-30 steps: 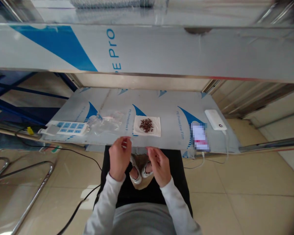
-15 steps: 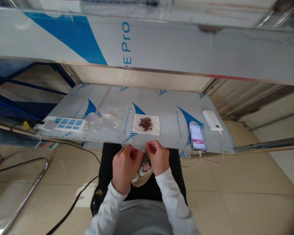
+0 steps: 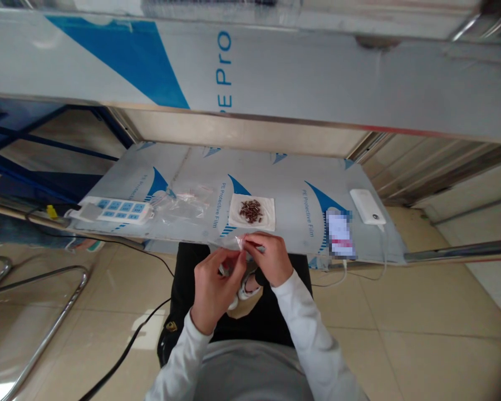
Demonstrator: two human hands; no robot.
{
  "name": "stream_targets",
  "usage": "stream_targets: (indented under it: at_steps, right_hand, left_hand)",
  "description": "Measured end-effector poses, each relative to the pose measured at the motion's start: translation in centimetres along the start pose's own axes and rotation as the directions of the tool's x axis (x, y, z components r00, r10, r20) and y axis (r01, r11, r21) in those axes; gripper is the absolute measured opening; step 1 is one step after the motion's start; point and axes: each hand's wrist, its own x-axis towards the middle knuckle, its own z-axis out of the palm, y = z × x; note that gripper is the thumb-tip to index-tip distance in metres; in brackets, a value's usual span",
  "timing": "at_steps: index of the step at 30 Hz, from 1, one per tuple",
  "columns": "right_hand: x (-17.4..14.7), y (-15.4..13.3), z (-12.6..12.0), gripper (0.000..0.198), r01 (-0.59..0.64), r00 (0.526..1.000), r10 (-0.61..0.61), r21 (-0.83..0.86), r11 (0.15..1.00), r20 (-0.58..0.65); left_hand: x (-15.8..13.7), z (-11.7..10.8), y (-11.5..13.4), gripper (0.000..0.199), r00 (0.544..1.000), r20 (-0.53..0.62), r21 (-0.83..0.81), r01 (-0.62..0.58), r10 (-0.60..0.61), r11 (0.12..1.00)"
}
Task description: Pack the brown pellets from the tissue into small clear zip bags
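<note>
Above my lap at the shelf's front edge, a small clear plastic bag (image 3: 226, 243) is pinched between my fingers. My left hand (image 3: 216, 285) has thumb and forefinger closed on its near side. The fingertips of my right hand (image 3: 272, 257) are closed on the bag too, touching the left fingertips. Part of the bag is hidden behind the fingers, and its contents cannot be made out. Just beyond my hands lies a white square dish (image 3: 268, 224) with a heap of small brown screws (image 3: 251, 211) in it.
Left on the film-covered shelf (image 3: 267, 175) are loose clear plastic bags (image 3: 187, 207) and a white power strip (image 3: 123, 210). To the right lie a phone (image 3: 340, 234) and a white power bank (image 3: 367, 206) with cables. An upper ledge (image 3: 296, 78) crosses in front.
My hands have come together, the right one moving left until the fingertips meet at the bag. The view has shifted slightly; the dish and screws stay put.
</note>
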Motion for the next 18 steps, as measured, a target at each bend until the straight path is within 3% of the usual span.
stream_targets:
  at_steps: [3,4,6,9,11,13,15,16,18]
  right_hand:
    - [0.0,0.0,-0.6,0.020,-0.101,0.995,0.095,0.219,0.970,0.036]
    - [-0.1,0.1,-0.8,0.022,-0.147,0.989,0.129,0.293,0.945,0.079]
    - [-0.3,0.2,-1.3,0.027,-0.237,0.967,0.177,0.389,0.890,0.183]
    - [-0.6,0.4,-2.0,0.039,-0.361,0.918,0.241,0.416,0.835,0.314]
    - [-0.7,0.6,-2.4,0.051,-0.418,0.889,0.269,0.420,0.806,0.370]
    - [-0.8,0.8,-2.9,0.057,-0.438,0.878,0.281,0.411,0.800,0.388]
    - [-0.9,1.2,-3.2,0.059,-0.431,0.879,0.292,0.364,0.826,0.378]
    - [-0.9,1.5,-3.4,0.059,-0.417,0.883,0.296,0.321,0.850,0.364]
    - [-0.9,1.8,-3.6,0.055,-0.362,0.901,0.290,0.192,0.912,0.322]
  left_hand:
    - [0.9,-0.9,-1.0,0.026,0.972,-0.214,-0.039,0.091,-0.097,0.995]
    - [1.2,-1.2,-1.4,0.031,0.965,-0.208,-0.114,0.140,-0.162,0.984]
    - [1.8,-1.5,-2.1,0.033,0.966,-0.027,-0.305,0.236,-0.256,0.923]
    - [1.9,-1.3,-2.6,0.028,0.935,0.200,-0.505,0.355,-0.293,0.787]
    - [1.7,-1.0,-2.9,0.030,0.908,0.263,-0.555,0.419,-0.326,0.718]
    - [1.4,-0.7,-3.2,0.035,0.871,0.345,-0.516,0.487,-0.350,0.705]
    - [1.3,-0.8,-3.4,0.036,0.895,0.289,-0.395,0.435,-0.339,0.809]
    - [1.2,-1.0,-3.4,0.039,0.936,0.207,-0.304,0.338,-0.284,0.891]
    - [1.3,-1.4,-3.0,0.062,0.996,0.084,-0.065,0.046,-0.041,0.997]
